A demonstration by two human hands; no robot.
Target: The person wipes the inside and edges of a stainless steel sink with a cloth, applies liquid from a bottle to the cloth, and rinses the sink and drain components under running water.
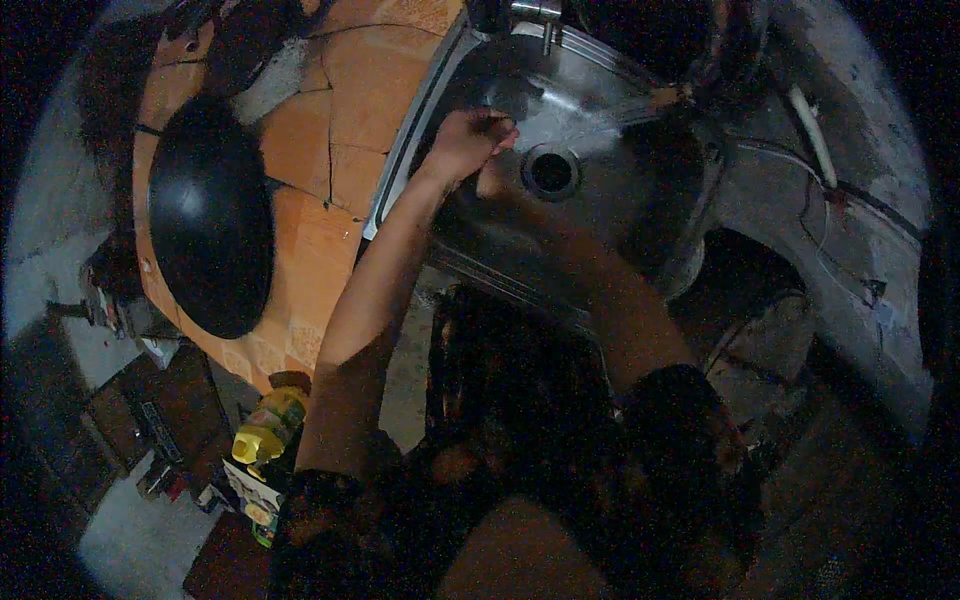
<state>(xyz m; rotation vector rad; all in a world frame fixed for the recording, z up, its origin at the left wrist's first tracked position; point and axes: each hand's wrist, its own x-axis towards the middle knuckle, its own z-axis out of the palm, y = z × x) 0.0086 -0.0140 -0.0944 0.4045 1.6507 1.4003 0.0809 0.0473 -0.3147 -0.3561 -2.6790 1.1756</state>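
Editor: What holds the centre of the scene?

Photographer: A stainless steel sink (600, 105), its grey metal streaked with pale glare, set to the right of an orange-tiled table (305, 235). A round, dark-mouthed drain (551, 172) opens in its floor, and a metal faucet (547, 36) stands at the far rim.

Editor: And the hands?

Photographer: Both reach over the sink, left of the drain. The left hand (472, 142) bends at the wrist, its fingers curled inward. The right hand (499, 182) sits just nearer, deep in shadow. They are close together; whether they press against each other or pinch something, I cannot tell.

Editor: Any other containers?

Photographer: A glossy black basin-like vessel (212, 215), rounded and oval to the eye, rests on the table at left; which way up it lies is unclear. Near the table's near edge is a tilted yellow bottle (270, 425), its contents impossible to make out.

Editor: Labels?

Photographer: The bottle carries a greenish label, too dim to read. Just nearer lies a printed packet (254, 495) in pale and green tones, its markings blurred. At far right, a white pipe (812, 135) slants beside the sink.
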